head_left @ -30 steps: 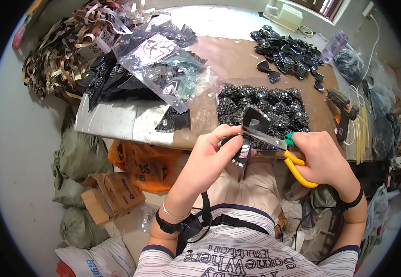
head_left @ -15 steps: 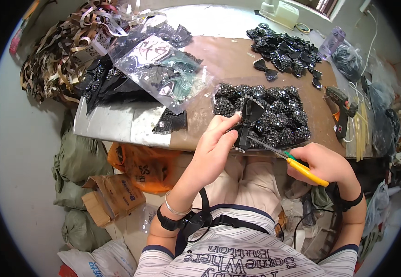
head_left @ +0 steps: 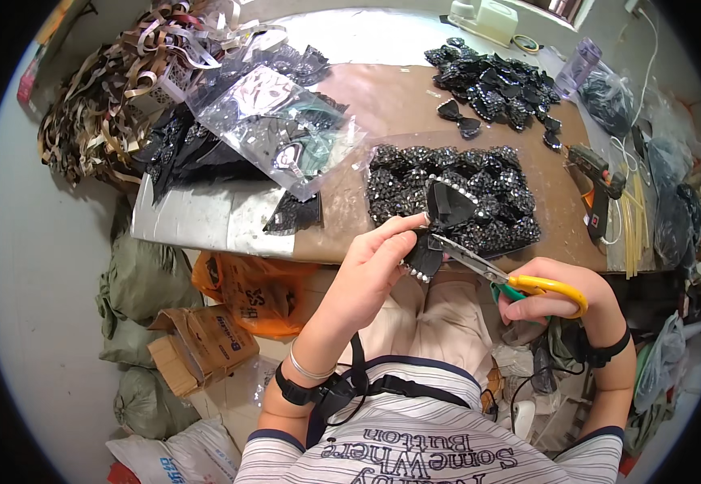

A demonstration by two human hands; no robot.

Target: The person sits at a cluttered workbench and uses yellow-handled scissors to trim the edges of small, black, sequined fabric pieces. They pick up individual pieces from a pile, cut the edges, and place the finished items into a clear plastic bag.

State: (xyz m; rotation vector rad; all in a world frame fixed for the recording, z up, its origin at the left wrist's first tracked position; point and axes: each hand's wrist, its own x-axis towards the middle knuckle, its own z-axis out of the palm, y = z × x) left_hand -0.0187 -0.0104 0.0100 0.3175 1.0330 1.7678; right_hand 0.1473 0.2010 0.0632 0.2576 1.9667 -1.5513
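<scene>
My left hand [head_left: 373, 266] pinches a black bow [head_left: 450, 205] between thumb and fingers at its middle. Light beads run along the bow's outer edges, and its flat dark side faces up. In my right hand [head_left: 562, 282] is a pair of scissors [head_left: 471, 258] with yellow and green handles, the fingers through the loops. The blades reach up to the bow's middle, close to my left thumb; whether they touch the fabric I cannot tell. Beneath the bow lies a packed block of glittery black bows [head_left: 500, 194] on a clear plastic sheet.
A loose pile of black bows [head_left: 496, 89] sits at the far right of the table. Near the right edge are a glue gun [head_left: 596, 181] and glue sticks [head_left: 634, 222]. Plastic bags [head_left: 286, 133] cover black fabric at left, beside heaped ribbons [head_left: 108, 89]. A cardboard box [head_left: 205, 347] stands below.
The scissors' handles have turned and spread, yellow loop above and green below. The bow has tilted in my left hand, showing more of its flat face and beaded edges.
</scene>
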